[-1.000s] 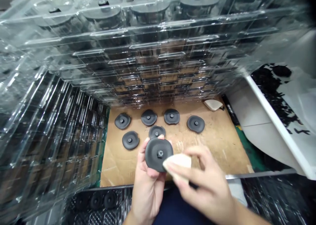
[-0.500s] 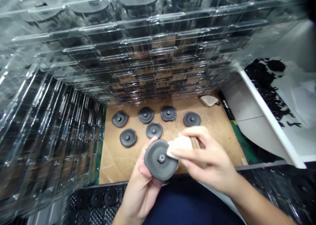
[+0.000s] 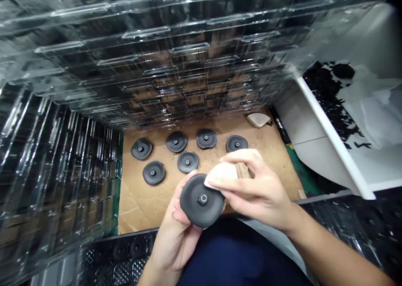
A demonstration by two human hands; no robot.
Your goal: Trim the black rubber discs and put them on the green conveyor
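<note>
My left hand (image 3: 179,231) is closed around a black rubber disc (image 3: 192,202) with a raised hub in its centre, its dished face turned up toward me. Between the fingers and thumb of my right hand (image 3: 262,189) is a folded white cloth pad (image 3: 223,173), brownish on its right side. The pad's left tip touches the upper right rim of the disc. Beyond my hands, several similar black discs (image 3: 153,173) lie apart from each other on a brown cardboard sheet (image 3: 135,208).
Tall stacks of clear plastic trays (image 3: 176,64) rise behind and on the left. At the right stands a white bin (image 3: 333,139) with black scraps (image 3: 326,89) inside. Another white pad (image 3: 259,119) lies at the cardboard's back right. Black trays (image 3: 116,265) line the near edge.
My right hand has slid the pad up and to the left along the disc's rim. The whole view has shifted slightly; the left hand still holds the disc.
</note>
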